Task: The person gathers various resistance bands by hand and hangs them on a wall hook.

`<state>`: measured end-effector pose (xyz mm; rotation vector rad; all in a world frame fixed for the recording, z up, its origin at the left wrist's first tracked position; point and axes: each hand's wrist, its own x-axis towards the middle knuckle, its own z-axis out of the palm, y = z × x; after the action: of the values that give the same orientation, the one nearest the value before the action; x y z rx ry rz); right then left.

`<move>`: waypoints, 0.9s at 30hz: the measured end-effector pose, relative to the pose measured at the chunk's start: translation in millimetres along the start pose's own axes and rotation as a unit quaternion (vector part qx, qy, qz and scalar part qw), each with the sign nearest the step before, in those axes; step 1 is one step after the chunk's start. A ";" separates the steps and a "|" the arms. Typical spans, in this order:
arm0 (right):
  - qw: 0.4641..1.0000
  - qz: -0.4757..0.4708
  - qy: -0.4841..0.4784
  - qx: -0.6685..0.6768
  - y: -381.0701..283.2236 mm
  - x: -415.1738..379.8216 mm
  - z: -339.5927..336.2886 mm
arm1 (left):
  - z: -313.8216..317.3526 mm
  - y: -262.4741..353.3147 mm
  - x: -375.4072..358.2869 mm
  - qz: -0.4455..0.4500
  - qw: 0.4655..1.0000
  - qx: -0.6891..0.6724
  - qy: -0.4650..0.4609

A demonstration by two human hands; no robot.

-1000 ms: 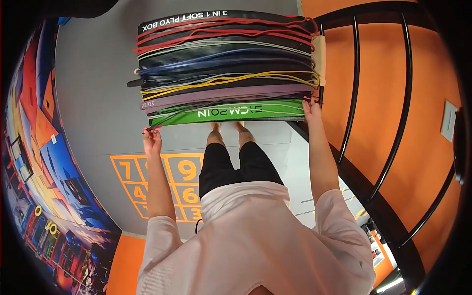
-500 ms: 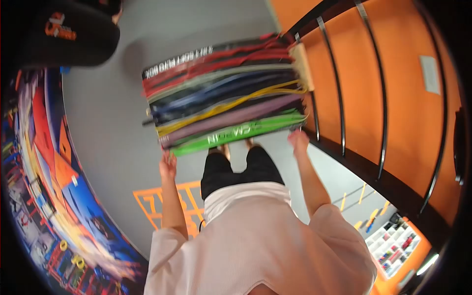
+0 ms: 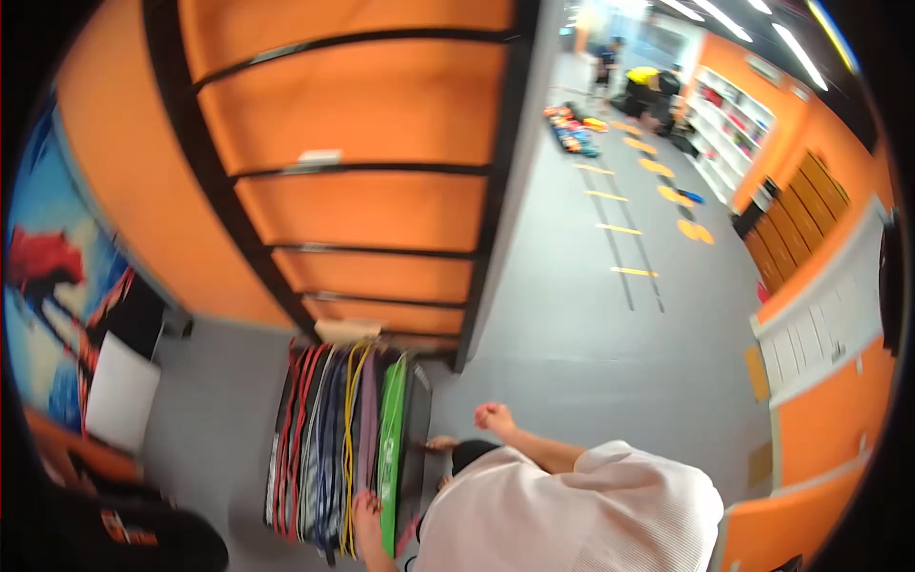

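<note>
A black soft plyo box [image 3: 416, 410] stands on the floor with long resistance bands laid side by side over its top. The red bands [image 3: 297, 419], navy bands [image 3: 329, 429], a yellow band [image 3: 353, 410], a purple band [image 3: 369, 410] and a wide green band [image 3: 391, 429] run along it. My left hand [image 3: 367, 520] is over the near end of the box beside the green band, fingers loosely bent and apart, nothing visible in them. My right hand [image 3: 494, 418] is out in the air right of the box, fingers curled in, with nothing visible inside.
A black ladder-like wall rack [image 3: 381, 172] rises behind the box against an orange wall. Floor ladder markings [image 3: 620, 229] and orange floor spots [image 3: 672, 195] lie farther off. People [image 3: 648, 86] are in the far background. A black rounded object [image 3: 124, 529] is at lower left.
My view has swung right toward the open room. Both hands were at the green band's two ends; my right hand has come away from the box.
</note>
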<state>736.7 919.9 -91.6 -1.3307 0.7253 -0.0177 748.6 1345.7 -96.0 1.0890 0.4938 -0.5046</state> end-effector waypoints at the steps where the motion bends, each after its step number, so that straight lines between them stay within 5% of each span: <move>1: 0.999 0.008 0.032 0.041 -2.4 -13.2 -5.7 | 3.3 2.3 6.5 -0.012 0.999 0.028 -0.011; 6: 0.980 -0.027 0.128 0.147 -29.1 -64.8 -66.0 | 74.2 9.8 68.2 -0.097 0.988 0.028 -0.113; 14: 0.850 -0.109 0.423 0.294 -20.9 -166.4 -242.5 | 382.9 49.6 44.2 -0.022 0.901 0.193 -0.388; 20: 0.761 -0.127 0.511 0.380 33.2 -197.7 -347.5 | 530.5 -64.3 7.0 -0.088 0.838 0.230 -0.486; 27: 0.819 -0.114 0.439 0.353 -28.9 -193.8 -430.1 | 634.4 -191.2 -21.0 -0.153 0.777 0.295 -0.535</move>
<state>386.3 616.4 0.8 -0.6149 1.1665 -1.0629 697.2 695.7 23.9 1.1051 -0.5640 -1.5191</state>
